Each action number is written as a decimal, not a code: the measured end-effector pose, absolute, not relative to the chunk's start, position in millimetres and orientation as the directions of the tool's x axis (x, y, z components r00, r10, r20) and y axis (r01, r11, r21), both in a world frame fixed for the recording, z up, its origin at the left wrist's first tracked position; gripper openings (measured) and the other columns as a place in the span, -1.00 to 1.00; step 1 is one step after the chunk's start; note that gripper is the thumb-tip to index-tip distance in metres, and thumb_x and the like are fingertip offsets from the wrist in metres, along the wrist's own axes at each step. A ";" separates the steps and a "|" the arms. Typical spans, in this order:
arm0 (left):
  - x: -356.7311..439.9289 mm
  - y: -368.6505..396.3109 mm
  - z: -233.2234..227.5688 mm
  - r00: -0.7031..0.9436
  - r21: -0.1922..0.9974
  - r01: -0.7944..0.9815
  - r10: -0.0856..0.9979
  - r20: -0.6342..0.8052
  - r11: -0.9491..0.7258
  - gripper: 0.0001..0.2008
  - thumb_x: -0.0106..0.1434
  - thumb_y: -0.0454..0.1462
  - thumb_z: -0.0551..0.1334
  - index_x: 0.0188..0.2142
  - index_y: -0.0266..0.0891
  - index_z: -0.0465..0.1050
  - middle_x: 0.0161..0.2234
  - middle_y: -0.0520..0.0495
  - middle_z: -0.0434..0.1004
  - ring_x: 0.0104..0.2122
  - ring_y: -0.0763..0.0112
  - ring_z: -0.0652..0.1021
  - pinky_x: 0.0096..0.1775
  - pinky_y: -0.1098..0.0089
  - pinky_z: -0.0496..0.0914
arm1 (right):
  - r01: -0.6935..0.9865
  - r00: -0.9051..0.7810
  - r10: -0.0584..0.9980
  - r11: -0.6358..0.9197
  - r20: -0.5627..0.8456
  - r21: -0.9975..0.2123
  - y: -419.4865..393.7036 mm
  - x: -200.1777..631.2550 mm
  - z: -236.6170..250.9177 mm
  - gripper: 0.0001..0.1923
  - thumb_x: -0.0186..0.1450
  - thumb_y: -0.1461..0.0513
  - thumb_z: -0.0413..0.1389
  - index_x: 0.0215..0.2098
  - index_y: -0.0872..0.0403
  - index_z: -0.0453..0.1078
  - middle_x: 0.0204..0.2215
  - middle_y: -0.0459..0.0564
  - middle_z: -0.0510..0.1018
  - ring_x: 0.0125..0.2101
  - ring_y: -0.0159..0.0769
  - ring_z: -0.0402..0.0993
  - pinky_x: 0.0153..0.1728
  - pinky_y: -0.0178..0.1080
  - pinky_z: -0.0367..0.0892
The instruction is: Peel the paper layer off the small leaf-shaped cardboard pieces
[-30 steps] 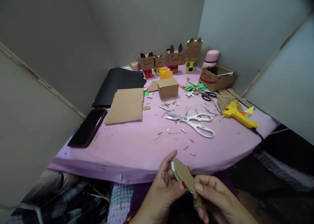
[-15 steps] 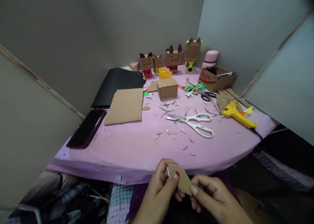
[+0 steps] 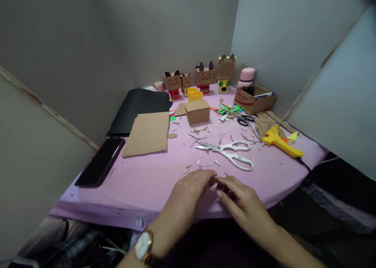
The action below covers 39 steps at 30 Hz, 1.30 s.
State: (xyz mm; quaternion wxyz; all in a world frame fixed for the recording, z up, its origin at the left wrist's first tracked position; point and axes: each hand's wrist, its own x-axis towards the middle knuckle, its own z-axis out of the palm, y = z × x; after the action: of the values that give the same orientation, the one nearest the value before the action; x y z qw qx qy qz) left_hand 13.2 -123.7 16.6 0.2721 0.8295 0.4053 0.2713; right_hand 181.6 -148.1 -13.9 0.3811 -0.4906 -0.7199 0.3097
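Note:
My left hand (image 3: 190, 187) is over the front part of the table, back up, its fingers bent and closed; a gold watch (image 3: 143, 245) is on that wrist. Close beside it, my right hand (image 3: 242, 197) has its fingers curled, with the thumb pointing toward the left hand. The fingertips nearly meet, and whatever they hold is mostly hidden behind them. Only a small brownish edge shows between the hands. Just beyond them lie white-handled scissors (image 3: 232, 147), blades spread, among paper scraps (image 3: 199, 162).
A small cardboard box (image 3: 197, 113) stands mid-table, with a cardboard sheet (image 3: 148, 135) and a phone (image 3: 100, 162) to its left. A yellow glue gun (image 3: 281, 142) lies at right. Cardboard figures (image 3: 205, 77), a pink bottle (image 3: 246, 75) and an open carton (image 3: 249, 103) stand behind.
Both hands have moved up and forward from the table's edge to above the tabletop and have come closer together. The cardboard piece seen between them earlier is now largely out of sight.

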 end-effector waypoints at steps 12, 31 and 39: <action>22.0 -129.0 -31.9 0.336 0.704 0.561 0.897 0.286 -0.434 -0.59 0.32 -0.39 -0.01 0.16 -0.24 0.17 -0.08 -0.24 0.49 -0.14 0.21 0.44 -0.07 0.15 0.34 | 0.657 -0.211 0.873 0.459 0.440 -0.598 -137.4 166.7 -36.6 -0.67 0.34 0.37 -0.15 -0.05 0.17 0.38 -0.36 0.14 0.61 -0.35 -0.15 0.54 -0.31 -0.12 0.48; 23.5 -143.6 -33.3 0.114 0.839 0.476 0.965 0.238 -0.263 -0.59 0.32 -0.33 0.05 0.16 -0.21 0.19 0.04 -0.23 0.45 0.01 0.25 0.44 0.05 0.17 0.29 | 0.715 -0.216 0.861 0.461 0.462 -0.525 -136.4 162.4 -28.5 -0.71 0.39 0.29 -0.13 -0.22 0.12 0.43 -0.41 0.06 0.59 -0.39 -0.23 0.53 -0.31 -0.22 0.44; 25.3 -148.8 -36.3 0.085 0.800 0.548 0.968 0.237 -0.244 -0.52 0.30 -0.37 0.03 0.22 -0.20 0.12 -0.13 -0.24 0.58 -0.17 0.18 0.55 -0.12 0.18 0.39 | 0.694 -0.203 0.855 0.469 0.477 -0.546 -141.5 154.8 -35.6 -0.67 0.40 0.28 -0.18 -0.12 0.20 0.41 -0.40 0.15 0.59 -0.39 -0.14 0.53 -0.33 -0.12 0.45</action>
State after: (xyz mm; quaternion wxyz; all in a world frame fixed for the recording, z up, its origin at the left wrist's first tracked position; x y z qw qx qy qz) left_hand 25.3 -148.8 -36.3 0.2693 0.6855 0.5526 0.3900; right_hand 154.8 -141.5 -35.6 0.3799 -0.5043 -0.7682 0.1061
